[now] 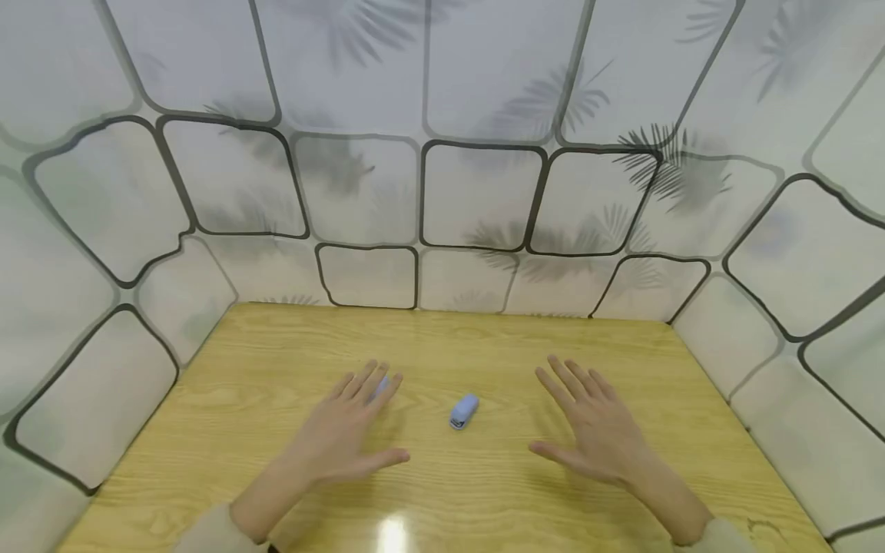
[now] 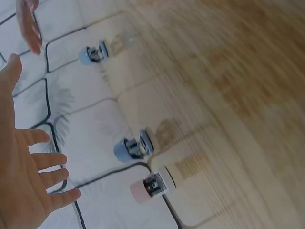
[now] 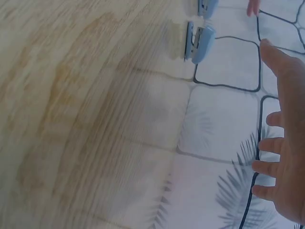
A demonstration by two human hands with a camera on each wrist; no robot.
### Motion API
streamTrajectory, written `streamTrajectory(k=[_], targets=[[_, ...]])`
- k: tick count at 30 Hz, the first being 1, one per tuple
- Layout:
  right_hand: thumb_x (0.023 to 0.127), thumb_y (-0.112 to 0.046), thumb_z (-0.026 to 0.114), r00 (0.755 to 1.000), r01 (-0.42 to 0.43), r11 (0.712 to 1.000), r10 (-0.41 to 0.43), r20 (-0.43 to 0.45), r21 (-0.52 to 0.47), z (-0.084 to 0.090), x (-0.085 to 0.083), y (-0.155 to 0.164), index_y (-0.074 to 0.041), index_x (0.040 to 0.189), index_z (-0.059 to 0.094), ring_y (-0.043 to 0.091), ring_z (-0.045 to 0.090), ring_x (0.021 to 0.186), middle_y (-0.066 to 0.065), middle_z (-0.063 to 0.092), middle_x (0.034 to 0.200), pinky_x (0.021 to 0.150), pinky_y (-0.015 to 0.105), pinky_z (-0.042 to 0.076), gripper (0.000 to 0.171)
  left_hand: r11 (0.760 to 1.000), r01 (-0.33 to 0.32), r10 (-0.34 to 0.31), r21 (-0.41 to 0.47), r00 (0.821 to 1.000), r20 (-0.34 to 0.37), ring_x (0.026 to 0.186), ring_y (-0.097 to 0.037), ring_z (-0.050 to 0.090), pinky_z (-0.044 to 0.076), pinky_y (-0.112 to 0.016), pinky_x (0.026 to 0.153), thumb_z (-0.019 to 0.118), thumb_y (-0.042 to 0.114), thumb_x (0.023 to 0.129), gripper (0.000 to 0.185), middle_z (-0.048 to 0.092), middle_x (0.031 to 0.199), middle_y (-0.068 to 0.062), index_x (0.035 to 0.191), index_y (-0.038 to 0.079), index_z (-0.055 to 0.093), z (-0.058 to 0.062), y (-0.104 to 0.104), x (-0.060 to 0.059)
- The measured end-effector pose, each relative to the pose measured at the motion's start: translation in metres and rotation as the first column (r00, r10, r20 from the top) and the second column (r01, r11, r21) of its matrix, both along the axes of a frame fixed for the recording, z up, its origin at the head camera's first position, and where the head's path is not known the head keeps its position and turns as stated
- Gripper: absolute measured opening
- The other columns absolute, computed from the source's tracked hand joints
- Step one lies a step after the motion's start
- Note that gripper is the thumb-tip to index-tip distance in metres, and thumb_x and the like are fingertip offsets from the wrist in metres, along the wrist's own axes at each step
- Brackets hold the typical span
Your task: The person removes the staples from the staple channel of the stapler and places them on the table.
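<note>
Between flat hands, left [image 1: 342, 438] and right [image 1: 594, 430]: blue stapler [image 1: 464, 411].

From my seat I look down on a light yellow wood-grain worktop [image 1: 290, 361], its grain running side to side. White screen walls [image 1: 477, 92] close it in at the back and on both sides, printed with dark rounded-square outlines and grey palm-frond shapes. A bright glare spot [image 1: 394, 531] sits on the near edge of the wood, and the back wall mirrors faintly in its sheen.
</note>
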State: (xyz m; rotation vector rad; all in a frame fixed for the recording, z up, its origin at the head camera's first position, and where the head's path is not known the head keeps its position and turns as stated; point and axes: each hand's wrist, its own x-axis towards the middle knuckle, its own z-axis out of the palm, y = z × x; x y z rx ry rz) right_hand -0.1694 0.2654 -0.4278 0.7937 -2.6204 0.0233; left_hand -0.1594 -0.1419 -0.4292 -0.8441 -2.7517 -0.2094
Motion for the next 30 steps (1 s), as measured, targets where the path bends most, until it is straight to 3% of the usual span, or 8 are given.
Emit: streamTrajectory(k=[5, 14, 20, 27, 30], targets=[[0.086, -0.075, 0.068, 0.997, -0.074, 0.997, 0.073, 0.014, 0.023, -0.001, -0.007, -0.012, -0.016, 0.162, 0.041, 0.041, 0.051, 0.146, 0.015, 0.045, 0.166, 0.116, 0.061, 0.043, 0.100, 0.998, 0.049, -0.049, -0.039, 0.999, -0.007, 0.158, -0.038, 0.038, 0.038, -0.059, 0.124, 0.063, 0.072, 0.093, 0.098, 0.036, 0.170, -0.018, 0.165, 0.012, 0.034, -0.002, 0.015, -0.002], [0.086, -0.070, 0.073, 0.978, -0.205, 0.973, 0.202, 0.045, 0.108, -0.006, -0.017, -0.036, -0.016, 0.159, 0.046, 0.034, 0.060, 0.138, 0.012, 0.055, 0.159, 0.108, 0.054, 0.053, 0.095, 0.989, 0.138, -0.133, -0.062, 0.989, 0.071, 0.154, -0.039, 0.043, 0.039, -0.057, 0.124, 0.056, 0.070, 0.098, 0.089, 0.045, 0.165, -0.018, 0.161, 0.008, 0.041, -0.012, 0.034, -0.009], [0.091, -0.070, 0.067, 0.963, -0.269, 0.947, 0.258, 0.083, 0.176, -0.010, -0.029, -0.049, -0.013, 0.155, 0.051, 0.031, 0.063, 0.134, 0.011, 0.059, 0.154, 0.106, 0.051, 0.055, 0.088, 0.979, 0.155, -0.140, -0.130, 0.983, 0.118, 0.152, -0.038, 0.047, 0.042, -0.055, 0.122, 0.051, 0.070, 0.101, 0.085, 0.049, 0.162, -0.018, 0.159, 0.008, 0.044, -0.021, 0.046, -0.014], [0.096, -0.067, 0.064, 0.947, -0.320, 0.922, 0.304, 0.104, 0.218, -0.014, -0.046, -0.061, -0.012, 0.154, 0.051, 0.029, 0.065, 0.131, 0.011, 0.062, 0.151, 0.105, 0.047, 0.056, 0.080, 0.964, 0.167, -0.155, -0.205, 0.985, 0.075, 0.144, -0.036, 0.056, 0.048, -0.052, 0.118, 0.051, 0.068, 0.102, 0.079, 0.058, 0.154, -0.017, 0.152, 0.006, 0.052, -0.023, 0.058, -0.026], [0.099, -0.064, 0.061, 0.945, -0.324, 0.919, 0.306, 0.113, 0.223, -0.017, -0.054, -0.065, -0.011, 0.152, 0.053, 0.029, 0.066, 0.130, 0.011, 0.064, 0.149, 0.105, 0.047, 0.056, 0.075, 0.963, 0.170, -0.154, -0.210, 0.984, 0.087, 0.142, -0.036, 0.058, 0.050, -0.052, 0.116, 0.053, 0.065, 0.102, 0.076, 0.060, 0.152, -0.017, 0.149, 0.006, 0.055, -0.022, 0.062, -0.031]])
